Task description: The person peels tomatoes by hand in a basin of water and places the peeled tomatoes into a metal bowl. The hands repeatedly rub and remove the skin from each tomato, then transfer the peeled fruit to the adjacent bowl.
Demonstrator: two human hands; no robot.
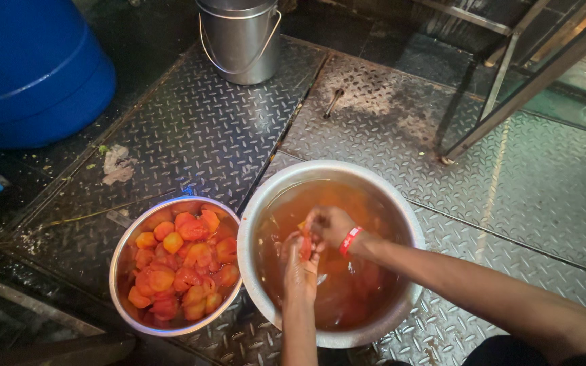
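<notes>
A large metal bowl (263, 196) holds reddish-brown water with tomatoes sunk in it. Both my hands are over this water. My left hand (300, 268) and my right hand (330, 224) together grip one red tomato (305, 245), pulling at its skin. A red band sits on my right wrist. To the left stands a smaller metal bowl (122, 252) filled with several peeled orange-red tomatoes (184, 261).
The bowls stand on a wet diamond-plate metal floor (198, 129). A steel pail with a wire handle (240, 41) stands at the back. A big blue barrel (32, 68) is at the back left. Metal frame legs (490, 102) slant at the back right.
</notes>
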